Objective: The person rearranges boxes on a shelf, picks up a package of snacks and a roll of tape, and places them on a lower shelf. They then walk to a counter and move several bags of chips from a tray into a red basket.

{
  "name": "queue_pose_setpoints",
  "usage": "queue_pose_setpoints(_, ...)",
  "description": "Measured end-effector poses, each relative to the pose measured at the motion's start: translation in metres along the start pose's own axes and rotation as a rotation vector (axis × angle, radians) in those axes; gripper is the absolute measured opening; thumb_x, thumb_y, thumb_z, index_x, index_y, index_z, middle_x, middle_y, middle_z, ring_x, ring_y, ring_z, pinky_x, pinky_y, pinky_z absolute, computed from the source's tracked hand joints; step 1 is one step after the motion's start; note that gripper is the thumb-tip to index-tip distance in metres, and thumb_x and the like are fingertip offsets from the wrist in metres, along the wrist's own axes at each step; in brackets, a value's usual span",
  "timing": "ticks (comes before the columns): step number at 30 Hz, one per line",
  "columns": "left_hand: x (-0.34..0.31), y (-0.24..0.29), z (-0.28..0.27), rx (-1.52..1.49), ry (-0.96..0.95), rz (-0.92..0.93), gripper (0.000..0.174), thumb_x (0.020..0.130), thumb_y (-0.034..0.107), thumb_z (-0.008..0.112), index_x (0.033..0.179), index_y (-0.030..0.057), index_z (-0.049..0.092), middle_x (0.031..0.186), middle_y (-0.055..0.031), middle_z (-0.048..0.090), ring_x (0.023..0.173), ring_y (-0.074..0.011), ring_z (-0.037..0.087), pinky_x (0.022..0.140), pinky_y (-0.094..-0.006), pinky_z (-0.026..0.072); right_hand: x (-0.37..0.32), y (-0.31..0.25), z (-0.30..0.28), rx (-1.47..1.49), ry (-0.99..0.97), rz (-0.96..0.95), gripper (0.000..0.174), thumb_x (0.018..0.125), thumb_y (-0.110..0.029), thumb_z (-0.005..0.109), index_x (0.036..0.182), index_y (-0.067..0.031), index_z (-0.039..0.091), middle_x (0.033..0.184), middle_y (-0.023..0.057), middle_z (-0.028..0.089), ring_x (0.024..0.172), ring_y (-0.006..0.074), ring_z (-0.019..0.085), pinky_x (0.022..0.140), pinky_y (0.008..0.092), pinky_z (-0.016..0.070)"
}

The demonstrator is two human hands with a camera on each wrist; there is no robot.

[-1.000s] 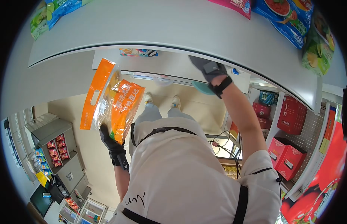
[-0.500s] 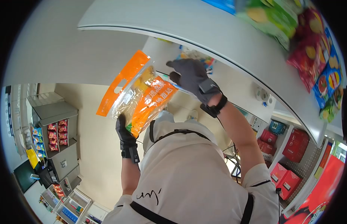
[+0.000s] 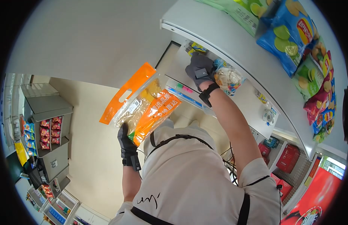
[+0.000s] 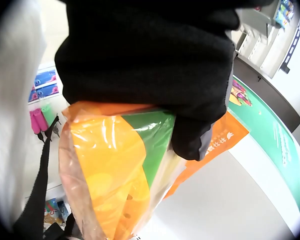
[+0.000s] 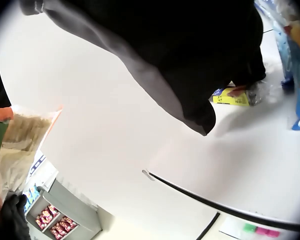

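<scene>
My gloved left hand grips the lower edge of a clear plastic bag with orange panels and a handle slot. Close up in the left wrist view, the bag shows yellow, orange and green print below the black glove. My gloved right hand reaches over the white shelf beneath the upper ledge. Its fingertips overlap a small yellow packet in the right wrist view, while the thumb stands apart from it. Beside this hand lies a larger blue-and-clear snack bag.
Chip bags line the grey upper ledge, which overhangs the right hand. Pink and green items sit below the shelf edge. Red boxes stand at right; a grey rack with snack packs is at left.
My right hand has moved from the shelf's edge inward to the small yellow packet, its fingers drawing in. The left hand keeps hold of the orange bag. The head view has swung round.
</scene>
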State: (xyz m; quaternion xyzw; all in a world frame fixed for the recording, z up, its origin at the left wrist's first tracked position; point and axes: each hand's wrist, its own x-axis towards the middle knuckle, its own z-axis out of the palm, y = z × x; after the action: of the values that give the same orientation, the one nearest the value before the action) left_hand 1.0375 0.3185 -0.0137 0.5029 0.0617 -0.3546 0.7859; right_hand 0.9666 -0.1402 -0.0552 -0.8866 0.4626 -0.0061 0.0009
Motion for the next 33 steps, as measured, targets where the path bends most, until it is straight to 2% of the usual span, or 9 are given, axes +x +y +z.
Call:
queue_pose_setpoints(5, 0.005, -0.001, -0.007, -0.003, -0.004, -0.008, 0.049, 0.113, 0.031, 0.065, 0.148, -0.0027, 0.059, 0.144, -0.0209, 0.069, 0.130, -0.0335, 0.072, 0.114, -0.0494, 0.0593, 0.016, 0.017, 0.027, 0.212, 0.015, 0.083, 0.043, 0.087, -0.029, 0.075, 0.126, -0.0099, 0.075, 0.118, 0.0192, 0.082, 0.106, 0.0348, 0.081, 0.088, 0.0472, 0.0634)
queue_pose_setpoints(9, 0.009, 0.002, -0.009, 0.041, -0.033, -0.015, 0.056, 0.112, 0.036, 0.067, 0.152, -0.0025, 0.058, 0.147, -0.0186, 0.068, 0.131, -0.0316, 0.070, 0.114, -0.0477, 0.0579, 0.022, 0.024, 0.070, -0.227, 0.224, -0.224, 0.031, 0.090, -0.027, 0.073, 0.116, -0.0121, 0.080, 0.114, 0.0181, 0.082, 0.106, 0.0364, 0.080, 0.087, 0.0488, 0.0633)
queue_pose_setpoints(12, 0.014, 0.001, -0.012, 0.059, -0.048, 0.006, 0.055, 0.112, 0.036, 0.067, 0.151, -0.0020, 0.059, 0.146, -0.0180, 0.069, 0.130, -0.0313, 0.071, 0.113, -0.0476, 0.0583, 0.001, 0.000, 0.028, 0.284, 0.112, -0.090, 0.025, 0.092, -0.025, 0.071, 0.110, -0.0124, 0.083, 0.107, 0.0178, 0.082, 0.103, 0.0389, 0.079, 0.086, 0.0511, 0.0624)
queue_pose_setpoints(18, 0.017, 0.014, -0.002, 0.057, -0.156, 0.017, 0.054, 0.112, 0.038, 0.067, 0.150, -0.0011, 0.060, 0.143, -0.0167, 0.070, 0.127, -0.0306, 0.071, 0.111, -0.0466, 0.0591, -0.106, 0.020, -0.084, 0.378, -0.254, -0.252, 0.033, 0.090, -0.022, 0.076, 0.120, -0.0108, 0.082, 0.103, 0.0162, 0.083, 0.092, 0.0356, 0.081, 0.084, 0.0491, 0.0628)
queue_pose_setpoints(21, 0.017, 0.027, 0.002, 0.130, -0.231, 0.019, 0.054, 0.112, 0.039, 0.067, 0.149, -0.0006, 0.061, 0.141, -0.0153, 0.071, 0.126, -0.0293, 0.072, 0.110, -0.0450, 0.0596, -0.176, 0.072, -0.156, 0.851, -0.536, -0.133, 0.046, 0.086, -0.022, 0.082, 0.131, -0.0111, 0.081, 0.096, 0.0140, 0.082, 0.082, 0.0275, 0.080, 0.078, 0.0415, 0.0636)
queue_pose_setpoints(24, 0.023, 0.031, -0.002, 0.177, -0.276, 0.030, 0.053, 0.112, 0.040, 0.066, 0.148, 0.0003, 0.062, 0.139, -0.0147, 0.071, 0.125, -0.0284, 0.072, 0.109, -0.0445, 0.0600, -0.238, 0.133, -0.159, 0.917, -0.335, -0.165, 0.055, 0.084, -0.021, 0.085, 0.137, -0.0104, 0.079, 0.089, 0.0119, 0.080, 0.074, 0.0207, 0.077, 0.072, 0.0355, 0.0625)
queue_pose_setpoints(26, 0.019, 0.034, 0.000, 0.203, -0.304, 0.037, 0.053, 0.113, 0.040, 0.066, 0.148, 0.0007, 0.062, 0.139, -0.0143, 0.071, 0.124, -0.0280, 0.072, 0.108, -0.0443, 0.0602, -0.274, 0.171, -0.179, 1.029, -0.378, 0.107, 0.053, 0.086, -0.027, 0.084, 0.136, -0.0103, 0.080, 0.087, 0.0126, 0.080, 0.073, 0.0206, 0.077, 0.069, 0.0360, 0.0619)
queue_pose_setpoints(30, 0.016, 0.034, 0.012, 0.166, -0.330, 0.032, 0.052, 0.113, 0.042, 0.065, 0.146, 0.0020, 0.063, 0.137, -0.0133, 0.071, 0.122, -0.0271, 0.073, 0.107, -0.0439, 0.0605, -0.282, 0.241, -0.135, 0.611, -0.276, 0.336, 0.050, 0.088, -0.031, 0.080, 0.132, -0.0075, 0.080, 0.086, 0.0130, 0.080, 0.070, 0.0236, 0.076, 0.070, 0.0397, 0.0622)
queue_pose_setpoints(33, 0.012, 0.029, 0.012, 0.223, -0.313, 0.105, 0.052, 0.114, 0.043, 0.064, 0.147, 0.0025, 0.063, 0.139, -0.0128, 0.071, 0.122, -0.0270, 0.072, 0.106, -0.0441, 0.0605, -0.253, 0.279, -0.073, 0.413, -0.201, 0.429, 0.046, 0.094, -0.035, 0.076, 0.130, -0.0074, 0.080, 0.094, 0.0161, 0.081, 0.082, 0.0295, 0.078, 0.080, 0.0445, 0.0626)
